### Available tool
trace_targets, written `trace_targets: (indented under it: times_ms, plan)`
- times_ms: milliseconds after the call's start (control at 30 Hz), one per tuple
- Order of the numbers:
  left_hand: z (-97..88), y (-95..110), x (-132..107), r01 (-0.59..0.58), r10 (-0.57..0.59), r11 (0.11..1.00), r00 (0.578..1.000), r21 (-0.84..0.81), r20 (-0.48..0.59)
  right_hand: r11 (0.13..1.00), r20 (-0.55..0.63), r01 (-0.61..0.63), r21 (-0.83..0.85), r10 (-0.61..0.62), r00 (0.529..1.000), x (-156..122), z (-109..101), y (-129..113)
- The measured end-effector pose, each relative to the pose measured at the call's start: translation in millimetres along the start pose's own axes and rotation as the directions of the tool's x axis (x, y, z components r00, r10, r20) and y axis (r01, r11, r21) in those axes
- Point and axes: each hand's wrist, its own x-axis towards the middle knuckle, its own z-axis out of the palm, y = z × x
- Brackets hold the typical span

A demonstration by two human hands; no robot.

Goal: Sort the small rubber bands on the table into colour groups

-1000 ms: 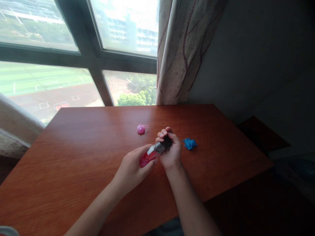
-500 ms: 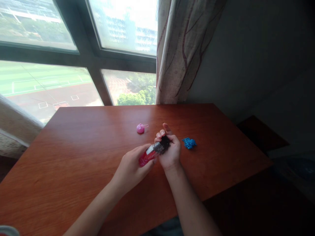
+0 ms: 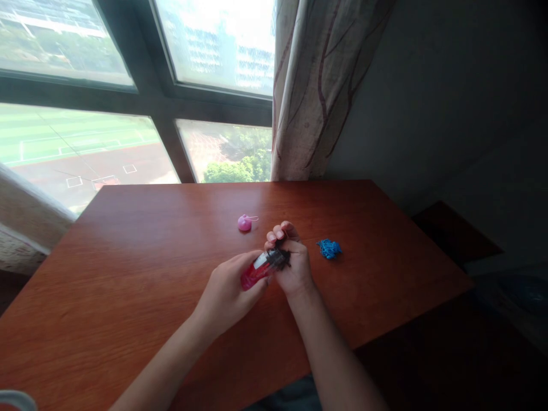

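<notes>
My left hand is closed round a small clear container with pinkish-red contents, its mouth tilted toward the right. At that mouth sits a dark tangle of what look like small black rubber bands, partly inside the container. My right hand is palm up with curled fingers, the thumb folded over part of the black bands. Beyond the hands lies a pink rounded lid with a thin loop. To the right of my right hand rests a loose blue pile, apparently of similar bands.
The brown wooden table ends at a window and a patterned curtain. A pale curved rim shows at the bottom left corner. The table's right edge slants down toward my right forearm.
My right fingers and thumb have curled further in over the black bands, which now sit closer to the container's mouth. The left hand, lid and blue pile stay put.
</notes>
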Motion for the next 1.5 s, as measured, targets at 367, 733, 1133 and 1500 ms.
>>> trace_targets:
  times_ms: [367, 733, 1133, 1500]
  plan:
    - [2.3, -2, -2, 0.032, -0.032, 0.999, 0.999, 0.007, 0.008, 1.0, 0.007, 0.0, -0.017, 0.001, 1.0, 1, -2, 1]
    - [4.4, -5, 0, 0.008, -0.008, 1.0, 1.0, -0.03, 0.003, 0.971, -0.133, -0.076, 0.225, 0.108, 0.985, 1, -1, -6]
    - [3.0, -7, 0, -0.001, 0.003, 0.999, 0.999, -0.037, 0.043, 0.873, -0.133, -0.135, 0.468, 0.22, 0.966, 5, -10, -8]
    - [-1.7, -10, 0, 0.064, -0.043, 0.991, 0.984, -0.117, 0.172, 0.841, -0.04, -0.166, 0.515, 0.216, 0.976, 9, -20, -20]
